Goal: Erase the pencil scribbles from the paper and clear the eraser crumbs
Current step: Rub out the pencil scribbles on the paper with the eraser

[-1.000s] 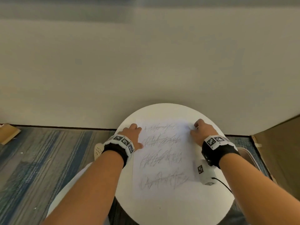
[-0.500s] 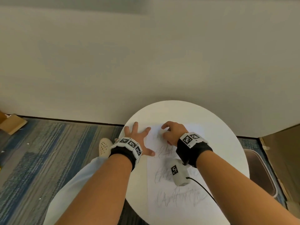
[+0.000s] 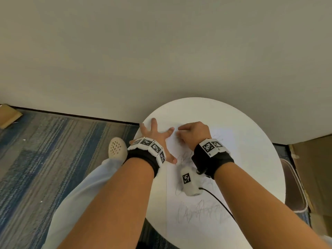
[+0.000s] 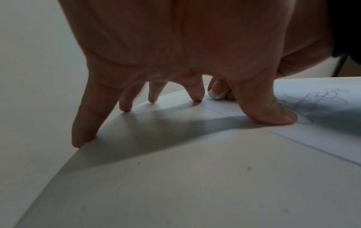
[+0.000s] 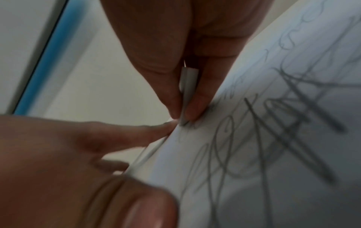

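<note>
Nearest scribbles: a row of pencil scribbles (image 3: 201, 212) lies on the near part of the paper (image 3: 190, 230), clear of both hands.
Wrist unit: a white camera block (image 3: 189, 180) with a black cable hangs under the right wrist, above the middle rows of scribbles.
Paper: a white sheet lying flat on the round white table (image 3: 251, 159), its left edge running just beside the left thumb.
Left hand: the left hand (image 3: 155, 136) stands on spread, straight fingers. In the left wrist view the thumb (image 4: 273, 114) presses down on the paper's left margin, just beside a patch of scribbles. The index fingertip (image 4: 196, 97) touches down at the sheet's far left edge. The other fingertips rest on bare table, the little finger (image 4: 84, 135) at the rim.
Right hand: the right hand (image 3: 195, 134) is curled over the far left corner of the sheet, close to the left index finger.
Eraser: a small white eraser (image 5: 188, 86) is pinched between the right thumb and fingertips (image 5: 197, 111). Its lower tip meets the paper on the first strokes of the top scribble row. The left wrist view shows the same white eraser (image 4: 217, 94) touching the paper between the left index finger and thumb.
Crumbs: too small to tell.
Beyond the table: striped blue-grey carpet (image 3: 53, 150), a pale shoe (image 3: 116, 148) and a plain wall (image 3: 161, 51).
</note>
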### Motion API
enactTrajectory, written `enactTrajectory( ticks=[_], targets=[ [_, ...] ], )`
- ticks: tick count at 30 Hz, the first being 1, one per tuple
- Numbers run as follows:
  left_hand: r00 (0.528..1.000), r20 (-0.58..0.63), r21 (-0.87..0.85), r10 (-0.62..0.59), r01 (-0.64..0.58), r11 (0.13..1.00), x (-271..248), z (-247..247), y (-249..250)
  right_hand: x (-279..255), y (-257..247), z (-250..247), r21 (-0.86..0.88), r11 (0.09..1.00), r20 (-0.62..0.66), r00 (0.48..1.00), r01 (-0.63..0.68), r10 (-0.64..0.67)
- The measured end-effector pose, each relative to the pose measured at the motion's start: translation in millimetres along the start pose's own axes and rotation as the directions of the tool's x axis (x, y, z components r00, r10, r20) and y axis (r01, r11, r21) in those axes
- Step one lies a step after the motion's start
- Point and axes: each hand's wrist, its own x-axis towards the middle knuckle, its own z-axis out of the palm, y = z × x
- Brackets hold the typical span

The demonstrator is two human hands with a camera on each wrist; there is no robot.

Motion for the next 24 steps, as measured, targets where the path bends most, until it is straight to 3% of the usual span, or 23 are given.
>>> enactTrajectory(
  ticks=[2,5,8,12,14,18,20,24],
  targets=[
    [1.0,0.005,-0.015,0.008,-0.008,1.0,0.1,-1.3,-1.7,1.3,1.4,2.6,0.033,0.999,-0.039,0.999,-0.012,0.014],
    [1.0,0.003,-0.03,0.014,-0.014,0.999,1.7,-1.7,-2.0,0.9,3.9,7.5,0.061,0.998,0.019,1.0,0.012,-0.013],
    [1.0,0.012,-0.026,0.008,-0.007,1.0,1.1,-2.1,0.0,4.5,5.3,7.4,0.106,0.994,-0.043,0.999,0.001,0.003],
    [1.0,0.013,-0.011,0.007,-0.007,1.0,-0.3,-3.9,0.9,5.2,4.5,6.2,0.088,0.996,0.001,1.0,0.018,-0.019],
    [1.0,0.012,-0.009,0.006,-0.006,1.0,0.0,-3.4,0.7,5.1,3.6,6.6,0.109,0.994,-0.044,0.999,0.011,-0.007],
    [1.0,0.013,-0.015,0.009,-0.008,1.0,-0.6,-3.4,-0.2,4.4,1.5,8.6,0.115,0.993,0.033,0.999,0.01,-0.014],
    [1.0,0.009,-0.014,0.013,-0.013,1.0,-0.8,-3.2,0.0,4.3,1.6,5.8,0.136,0.991,-0.007,1.0,-0.005,0.006],
    [1.0,0.02,-0.011,0.006,-0.006,1.0,1.9,-3.2,-0.6,3.3,-0.4,4.4,0.107,0.994,0.092,0.996,0.006,-0.016]
  ],
)
